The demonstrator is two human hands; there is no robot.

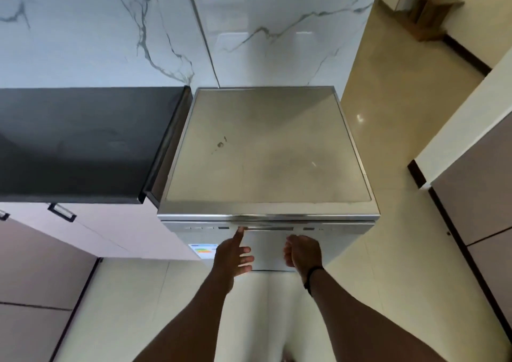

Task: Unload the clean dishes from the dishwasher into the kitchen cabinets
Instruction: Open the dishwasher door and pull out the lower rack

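Two bare forearms were extended from the bottom edge toward a freestanding dishwasher [266,151]. The left hand [231,256] was held open, its index finger stretched forward so that the tip met the left end of the recessed handle strip [270,228] on the control panel, while the other fingers were spread loosely to the right. The right hand [303,252] was seen curled, knuckles upward, in front of the door just below the panel; whether anything was gripped could not be told. A thin dark band [312,277] was worn on the right wrist.

The dishwasher was shown with its door shut, standing on the floor against the wall just right of the counter [83,145]. Its top was a flat, squarish sheet of brushed grey metal with a raised bright rim, marked by a small stain [220,144]. A coloured energy label [203,250] was stuck to the smooth silvery door.

The counter was a matt black slab with a rounded edge. Beneath it, pale pink cabinet fronts [91,231] with dark rectangular handles were visible. The wall [249,29] was faced in glossy white marble with grey veins, and the floor [388,145] in polished cream tile.
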